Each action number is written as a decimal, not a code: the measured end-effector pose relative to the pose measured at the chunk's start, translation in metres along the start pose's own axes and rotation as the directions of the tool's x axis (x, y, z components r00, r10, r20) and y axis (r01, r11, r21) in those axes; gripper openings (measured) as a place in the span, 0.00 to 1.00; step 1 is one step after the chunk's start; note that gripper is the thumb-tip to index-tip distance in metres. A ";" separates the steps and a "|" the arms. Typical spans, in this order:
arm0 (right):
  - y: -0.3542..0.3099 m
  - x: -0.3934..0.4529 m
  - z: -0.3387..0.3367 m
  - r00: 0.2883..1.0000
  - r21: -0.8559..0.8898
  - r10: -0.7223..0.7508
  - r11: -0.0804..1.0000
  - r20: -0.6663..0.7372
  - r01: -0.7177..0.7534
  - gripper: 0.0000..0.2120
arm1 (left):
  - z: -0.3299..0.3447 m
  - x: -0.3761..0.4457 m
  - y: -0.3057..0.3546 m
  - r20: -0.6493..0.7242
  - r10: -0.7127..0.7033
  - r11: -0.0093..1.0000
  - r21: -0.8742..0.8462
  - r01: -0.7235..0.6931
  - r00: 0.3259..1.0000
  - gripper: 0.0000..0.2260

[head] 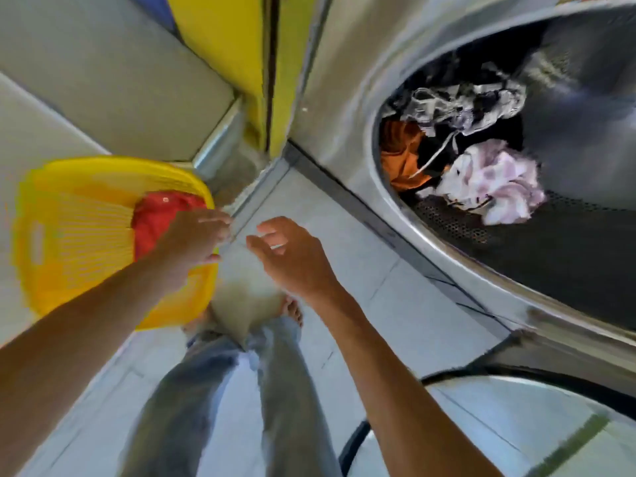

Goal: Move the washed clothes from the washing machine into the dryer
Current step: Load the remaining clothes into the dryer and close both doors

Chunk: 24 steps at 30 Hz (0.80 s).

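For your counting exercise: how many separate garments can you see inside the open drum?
4, possibly more hidden: crumpled grey-and-white patterned garment on top, orange garment left, black garment in the middle, pale pink-spotted garment lower right.

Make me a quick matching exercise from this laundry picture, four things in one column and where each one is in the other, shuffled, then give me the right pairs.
Things:
1. red garment
2. orange garment
3. left hand
4. right hand

Places:
A. open and empty, over the floor between basket and drum
B. inside the yellow basket
C. at the left edge of the drum opening
D. reaching over the basket rim, beside the red cloth

Pairs: 1-B, 2-C, 3-D, 4-A
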State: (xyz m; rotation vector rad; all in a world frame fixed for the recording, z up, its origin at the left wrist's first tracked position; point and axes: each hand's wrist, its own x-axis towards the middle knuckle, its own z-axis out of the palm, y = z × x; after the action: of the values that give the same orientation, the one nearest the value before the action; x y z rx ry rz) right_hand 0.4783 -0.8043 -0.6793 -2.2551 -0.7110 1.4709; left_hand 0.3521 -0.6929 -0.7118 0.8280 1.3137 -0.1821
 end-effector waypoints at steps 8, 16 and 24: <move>-0.043 0.100 0.167 0.894 -0.525 -0.104 0.777 0.437 0.347 0.22 | -0.122 0.044 -0.125 -0.268 -0.169 0.985 -0.089 0.150 0.949 0.04; 0.010 0.226 0.263 0.959 -0.743 0.035 0.641 0.281 0.194 0.57 | -0.157 0.098 -0.174 -0.293 -0.126 0.984 -0.162 0.080 0.948 0.05; 0.041 0.251 0.290 0.996 -0.401 0.056 0.913 -0.074 -0.081 0.23 | -0.172 0.107 -0.191 -0.196 -0.170 0.950 -0.293 0.108 0.966 0.09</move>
State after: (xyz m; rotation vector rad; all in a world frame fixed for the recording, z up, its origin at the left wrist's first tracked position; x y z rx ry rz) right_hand 0.3050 -0.6842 -1.0023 -2.6417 -1.0041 1.3785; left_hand 0.1418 -0.6859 -0.8945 0.5230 1.5661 -0.0129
